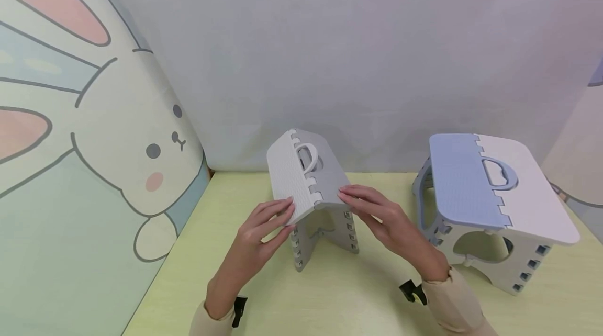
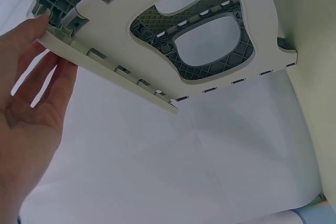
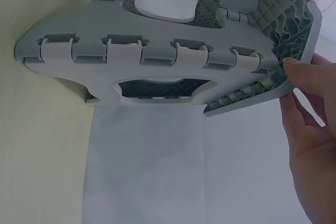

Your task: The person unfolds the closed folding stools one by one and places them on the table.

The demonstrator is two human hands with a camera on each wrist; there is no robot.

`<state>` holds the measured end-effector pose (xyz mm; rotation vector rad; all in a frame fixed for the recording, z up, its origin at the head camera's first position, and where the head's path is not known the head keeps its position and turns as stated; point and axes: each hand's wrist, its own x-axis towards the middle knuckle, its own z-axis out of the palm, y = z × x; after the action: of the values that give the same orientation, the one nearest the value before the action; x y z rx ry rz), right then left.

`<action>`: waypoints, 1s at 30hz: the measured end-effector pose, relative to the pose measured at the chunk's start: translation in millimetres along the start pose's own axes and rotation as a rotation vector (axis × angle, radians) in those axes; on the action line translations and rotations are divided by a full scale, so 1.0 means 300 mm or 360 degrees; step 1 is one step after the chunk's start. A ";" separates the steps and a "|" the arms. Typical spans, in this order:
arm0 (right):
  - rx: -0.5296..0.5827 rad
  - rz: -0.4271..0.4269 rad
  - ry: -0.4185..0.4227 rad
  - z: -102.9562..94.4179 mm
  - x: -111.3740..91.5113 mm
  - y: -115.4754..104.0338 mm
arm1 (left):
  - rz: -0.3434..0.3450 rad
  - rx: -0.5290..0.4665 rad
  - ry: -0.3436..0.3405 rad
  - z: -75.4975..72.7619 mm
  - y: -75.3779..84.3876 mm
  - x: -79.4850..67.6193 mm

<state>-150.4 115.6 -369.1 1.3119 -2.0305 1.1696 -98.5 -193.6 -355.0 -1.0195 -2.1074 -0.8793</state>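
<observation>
A small folding stool [image 1: 288, 171] stands partly folded, its top bent into a ridge with one white half and one grey half [image 1: 330, 160]. A loop handle [image 1: 311, 157] rises at the hinge. My left hand [image 1: 261, 231] pinches the near edge of the white half, thumb below and fingers above. On the other side, my right hand [image 1: 383, 215] holds the grey half's edge; the right wrist view shows the thumb against the ribbed underside [image 3: 294, 30]. In the left wrist view, the legs' cut-out side panel [image 2: 268, 30] appears beside the hand.
A second folding stool [image 1: 466, 184], blue and white, stands unfolded with a flat top to the right. Both stools rest on a pale yellow-green tabletop [image 1: 301, 299]. A light wall [image 1: 330, 64] rises behind, and a rabbit-print panel [image 1: 118, 142] stands at the left.
</observation>
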 end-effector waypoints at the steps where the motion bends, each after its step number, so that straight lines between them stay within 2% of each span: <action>1: 0.0000 -0.0005 0.0002 0.000 0.000 0.000 | -0.0005 0.0002 -0.0005 -0.001 0.000 0.000; 16: -0.0005 0.0089 -0.0051 -0.007 0.001 -0.011 | -0.0026 0.0005 -0.0008 -0.002 -0.001 -0.002; 30: -0.0020 -0.0002 -0.0002 0.000 0.005 -0.011 | -0.0043 0.0019 -0.0006 0.000 -0.003 -0.004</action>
<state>-148.0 114.3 -366.7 1.3081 -2.0340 1.1540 -98.6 -194.4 -356.0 -0.9898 -2.1314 -0.8775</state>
